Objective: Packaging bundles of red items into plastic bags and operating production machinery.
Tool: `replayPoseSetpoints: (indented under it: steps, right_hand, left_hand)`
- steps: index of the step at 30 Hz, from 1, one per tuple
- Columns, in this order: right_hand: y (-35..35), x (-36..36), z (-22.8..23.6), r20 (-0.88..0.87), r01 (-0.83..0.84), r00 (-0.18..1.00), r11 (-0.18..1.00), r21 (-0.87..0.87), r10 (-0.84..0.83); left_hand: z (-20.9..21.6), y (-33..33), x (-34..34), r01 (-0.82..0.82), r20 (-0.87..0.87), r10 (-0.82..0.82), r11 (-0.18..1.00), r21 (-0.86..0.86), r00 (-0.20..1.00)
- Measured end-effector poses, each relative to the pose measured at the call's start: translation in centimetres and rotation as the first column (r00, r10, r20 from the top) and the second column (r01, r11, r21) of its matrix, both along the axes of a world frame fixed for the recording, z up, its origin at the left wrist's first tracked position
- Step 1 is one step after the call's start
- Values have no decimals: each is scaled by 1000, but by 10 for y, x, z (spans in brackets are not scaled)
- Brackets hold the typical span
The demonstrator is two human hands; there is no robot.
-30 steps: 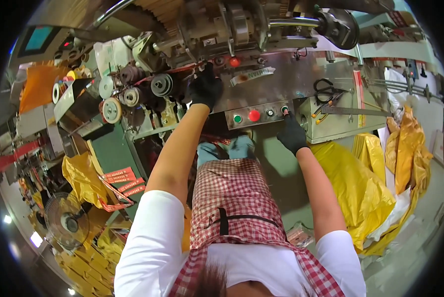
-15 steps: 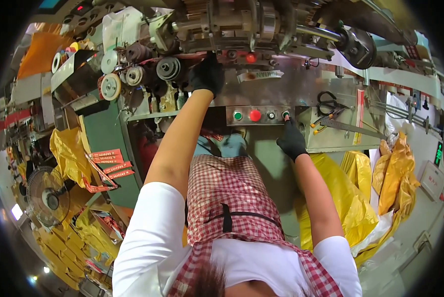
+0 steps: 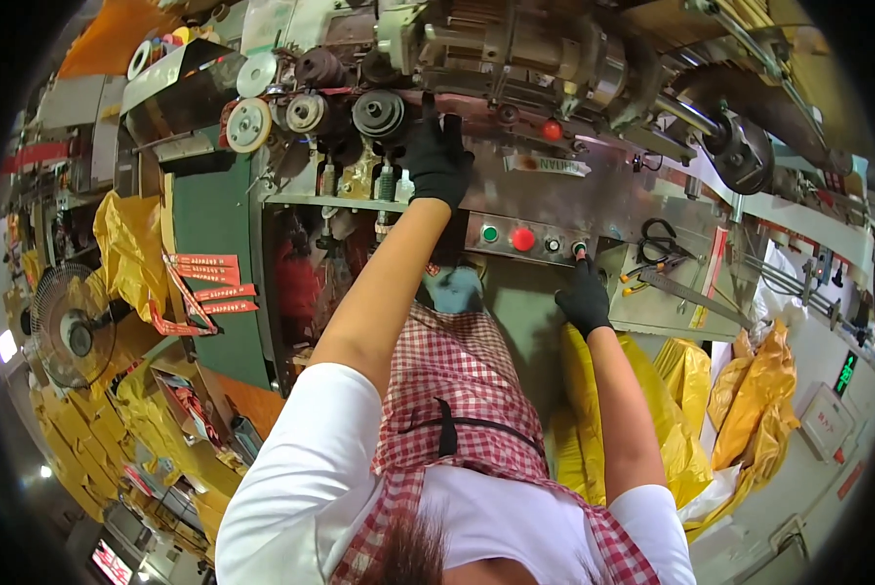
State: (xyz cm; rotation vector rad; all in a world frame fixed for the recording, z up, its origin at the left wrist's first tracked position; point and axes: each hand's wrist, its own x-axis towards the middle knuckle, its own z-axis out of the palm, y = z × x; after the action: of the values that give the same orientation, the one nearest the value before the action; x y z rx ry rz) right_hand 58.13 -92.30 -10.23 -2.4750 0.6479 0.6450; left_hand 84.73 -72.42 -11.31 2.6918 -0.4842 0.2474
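My left hand (image 3: pixel 439 164), in a black glove, reaches up to the machine just right of a grey grooved pulley wheel (image 3: pixel 379 115). Its fingers are spread near a thin red strip (image 3: pixel 457 100), and I cannot make out anything in its grasp. Lower on the machine's front is a metal control panel (image 3: pixel 501 244) with a green button (image 3: pixel 490 234), a red button (image 3: pixel 522 240) and a small dark knob. My right hand (image 3: pixel 585 300), also black-gloved with a bare index fingertip, stretches that finger onto the panel's rightmost button (image 3: pixel 580 249). Its other fingers are partly bent.
Right of the panel, black scissors (image 3: pixel 660 237) and a steel ruler (image 3: pixel 696 297) lie on a metal surface. Yellow bags (image 3: pixel 642 409) hang below. On the left are a green cabinet panel (image 3: pixel 208 234), red printed strips (image 3: pixel 225 291) and a fan (image 3: pixel 75 327). Shafts and rollers (image 3: pixel 525 58) run above.
The view has shifted, so the machine sits farther right in it. My left hand has come slightly back from the rollers, its fingers now spread. My right index finger stays on the same button.
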Motion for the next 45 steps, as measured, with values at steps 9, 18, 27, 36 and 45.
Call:
replayPoseSetpoints:
  steps: [9,18,27,36,45]
  right_hand:
    - [1,-3,-5,-3,-72,997,994,-88,72]
    - [6,4,5,-58,-9,998,1000,-20,8]
    - [5,1,-1,-28,-63,998,997,-49,61]
    - [-1,-7,-12,55,-98,994,995,-34,100]
    - [2,-3,-5,36,-65,997,997,-29,66]
  left_hand:
    - [5,-11,2,-164,-301,105,970,-177,948]
    - [-1,-6,8,-188,-212,158,973,-132,964]
    - [-31,-13,26,-262,-542,152,956,-131,826]
    - [-2,-8,-1,-188,-284,133,966,-179,950]
    - [-17,-2,35,136,-288,-120,990,34,950]
